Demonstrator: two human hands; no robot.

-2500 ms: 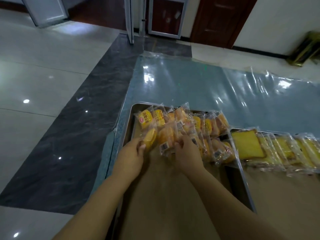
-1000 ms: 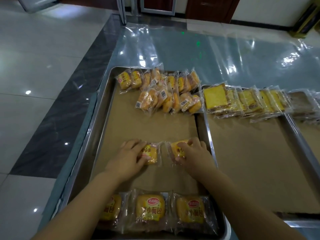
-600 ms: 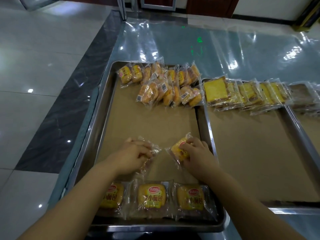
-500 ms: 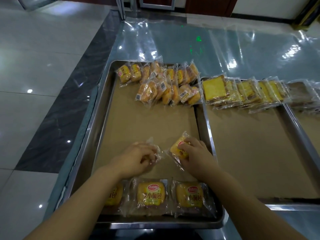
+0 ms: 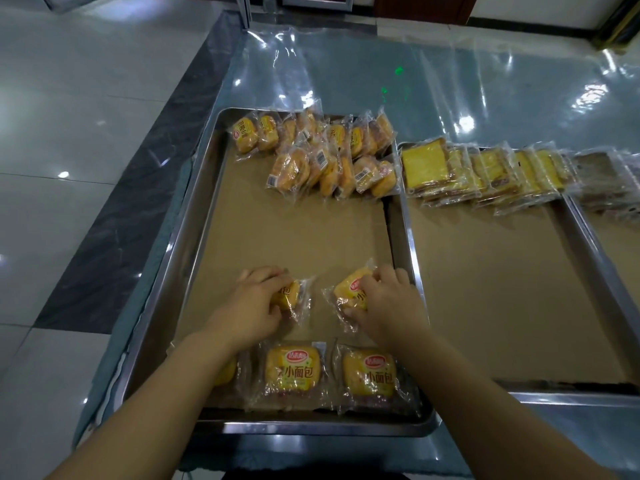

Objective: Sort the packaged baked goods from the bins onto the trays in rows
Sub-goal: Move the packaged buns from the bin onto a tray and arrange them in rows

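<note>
Over the left steel tray (image 5: 169, 271), lined with brown paper, my left hand (image 5: 254, 303) grips a small wrapped yellow bun (image 5: 294, 296). My right hand (image 5: 388, 303) grips a second wrapped bun (image 5: 349, 292), tilted on its edge. Both packs are held just beyond a near row of flat buns (image 5: 292, 372) along the tray's front edge; my left forearm covers part of that row's left pack. A pile of several more wrapped buns (image 5: 318, 157) lies at the tray's far end.
A second paper-lined tray (image 5: 485, 289) sits to the right, with several packaged yellow cake slices (image 5: 478, 174) overlapping in a row at its far end. A third tray (image 5: 613, 216) with darker packs shows at the right edge. Clear plastic film (image 5: 415, 71) covers the table beyond; tiled floor lies left.
Both hands brought one bun each from the far pile to the tray's near part. Over the last half second they lowered slightly toward the paper, still holding the packs.
</note>
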